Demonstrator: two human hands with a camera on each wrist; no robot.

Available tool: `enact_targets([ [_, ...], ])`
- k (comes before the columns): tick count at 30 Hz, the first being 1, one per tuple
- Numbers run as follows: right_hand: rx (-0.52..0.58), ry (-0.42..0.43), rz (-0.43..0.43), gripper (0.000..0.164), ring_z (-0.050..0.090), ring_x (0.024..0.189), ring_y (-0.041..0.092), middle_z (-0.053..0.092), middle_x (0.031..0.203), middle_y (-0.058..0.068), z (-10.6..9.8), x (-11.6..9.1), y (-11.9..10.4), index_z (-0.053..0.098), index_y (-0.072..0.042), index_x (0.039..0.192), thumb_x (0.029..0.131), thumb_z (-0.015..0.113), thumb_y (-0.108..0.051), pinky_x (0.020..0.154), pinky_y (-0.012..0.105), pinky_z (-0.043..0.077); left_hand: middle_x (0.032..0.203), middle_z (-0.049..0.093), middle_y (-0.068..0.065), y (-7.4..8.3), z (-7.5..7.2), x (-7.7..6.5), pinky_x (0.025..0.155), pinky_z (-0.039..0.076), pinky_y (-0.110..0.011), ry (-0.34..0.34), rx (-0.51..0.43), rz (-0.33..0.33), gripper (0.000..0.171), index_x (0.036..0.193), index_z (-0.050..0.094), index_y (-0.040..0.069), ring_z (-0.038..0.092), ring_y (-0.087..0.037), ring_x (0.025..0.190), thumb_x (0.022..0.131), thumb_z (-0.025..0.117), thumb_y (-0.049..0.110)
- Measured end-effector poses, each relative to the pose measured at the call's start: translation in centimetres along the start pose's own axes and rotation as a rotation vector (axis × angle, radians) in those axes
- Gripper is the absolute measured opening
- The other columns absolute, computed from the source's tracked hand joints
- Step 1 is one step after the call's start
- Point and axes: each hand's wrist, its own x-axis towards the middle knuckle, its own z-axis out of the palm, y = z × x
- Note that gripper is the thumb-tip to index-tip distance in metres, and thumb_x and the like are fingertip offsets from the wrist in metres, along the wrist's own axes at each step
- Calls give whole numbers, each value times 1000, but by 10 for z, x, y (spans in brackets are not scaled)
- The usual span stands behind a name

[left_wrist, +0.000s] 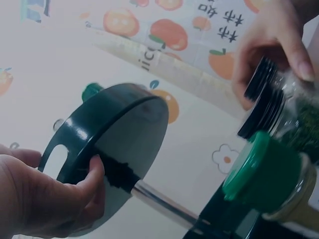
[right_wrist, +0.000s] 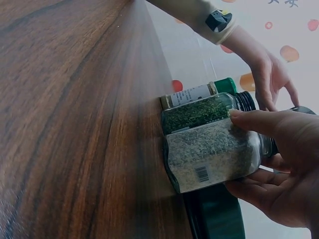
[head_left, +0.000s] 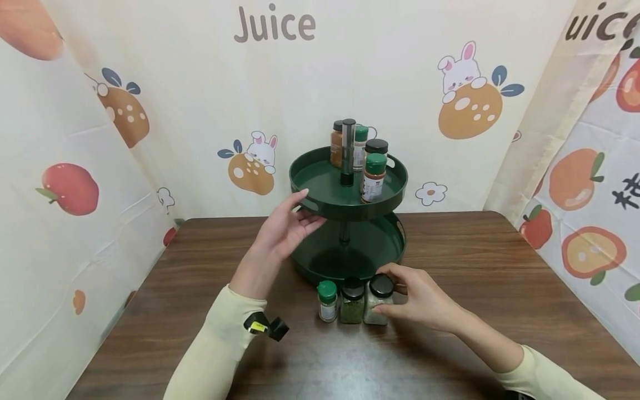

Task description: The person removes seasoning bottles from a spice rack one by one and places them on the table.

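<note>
A dark green two-tier spice rack (head_left: 345,208) stands on the table, with a central post. My left hand (head_left: 287,230) grips the upper tier's rim at its left, thumb above and fingers below; in the left wrist view it is beside a handle slot. In front of the rack, three spice containers stand in a row. My right hand (head_left: 417,297) holds the rightmost, a square glass jar (right_wrist: 214,154) with a black lid and pale, speckled contents. Beside it are a black-lidded jar of green herbs (head_left: 352,305) and a small green-capped shaker (head_left: 327,303).
On the upper tier stand a green-capped shaker (head_left: 373,180), a black-lidded jar (head_left: 376,146), an orange-brown bottle (head_left: 336,147) and another green-capped shaker (head_left: 359,150). The wooden table (head_left: 200,278) meets printed cloth walls (head_left: 175,83) at the back and sides.
</note>
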Motion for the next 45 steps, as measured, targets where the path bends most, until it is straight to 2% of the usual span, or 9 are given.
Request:
enact_targets([
  [7, -8, -14, -4, 51, 65, 91, 5, 66, 100, -11, -1, 4, -6, 61, -24, 116, 74, 85, -38, 88, 39, 59, 132, 40, -17, 10, -11, 4, 111, 39, -44, 24, 10, 61, 59, 149, 34, 12, 47, -29, 118, 98, 60, 26],
  [13, -37, -16, 18, 53, 64, 93, 5, 66, 103, -12, -2, 1, -2, 60, -26, 117, 73, 84, -42, 88, 39, 59, 129, 42, -16, 5, -9, 6, 112, 38, -44, 60, -3, 86, 57, 147, 37, 12, 47, -28, 118, 97, 62, 24],
  [16, -46, -14, 12, 54, 64, 93, 6, 66, 103, -12, -2, 0, -2, 60, -25, 118, 74, 84, -42, 87, 40, 59, 135, 40, -19, 0, -3, 1, 112, 36, -49, 37, 28, 77, 61, 149, 30, 15, 47, -31, 122, 97, 62, 23],
  [20, -48, -11, 2, 53, 64, 92, 5, 66, 102, -13, -2, -1, -1, 60, -24, 118, 74, 84, -41, 87, 39, 59, 145, 37, -23, -7, 8, -6, 109, 36, -55, -37, 66, 24, 69, 153, 21, 15, 47, -37, 125, 96, 61, 16],
  [23, -40, -9, 0, 52, 64, 92, 4, 66, 102, -13, -2, -1, -1, 60, -25, 117, 74, 84, -40, 88, 37, 59, 145, 38, -23, -13, 14, -8, 107, 38, -56, -67, 65, 0, 70, 153, 21, 13, 49, -38, 123, 95, 60, 10],
  [26, -36, -7, -1, 52, 64, 93, 4, 66, 102, -13, -2, -1, 0, 60, -26, 116, 73, 84, -41, 88, 37, 59, 140, 41, -22, -15, 16, -9, 105, 40, -55, -67, 61, 8, 65, 150, 24, 13, 50, -36, 121, 96, 60, 7],
  [33, -33, -13, 3, 51, 64, 94, 4, 66, 103, -13, -2, -1, -1, 60, -27, 117, 74, 84, -42, 88, 37, 59, 145, 37, -23, -9, 11, -6, 107, 39, -53, -70, 87, 17, 60, 148, 28, 13, 48, -36, 124, 97, 59, 8],
  [41, -37, -10, -4, 52, 64, 94, 4, 66, 102, -13, -2, -1, -2, 60, -25, 117, 74, 83, -42, 88, 37, 59, 139, 37, -20, 2, -1, -1, 111, 35, -51, -22, 62, 19, 63, 152, 22, 19, 41, -37, 128, 99, 56, 16],
  [45, -44, -12, -3, 52, 64, 94, 4, 66, 103, -13, -2, -2, -1, 60, -24, 118, 74, 83, -43, 87, 37, 59, 135, 37, -19, 6, -8, 4, 113, 33, -50, -4, 49, 37, 62, 153, 24, 14, 42, -34, 125, 100, 55, 20],
])
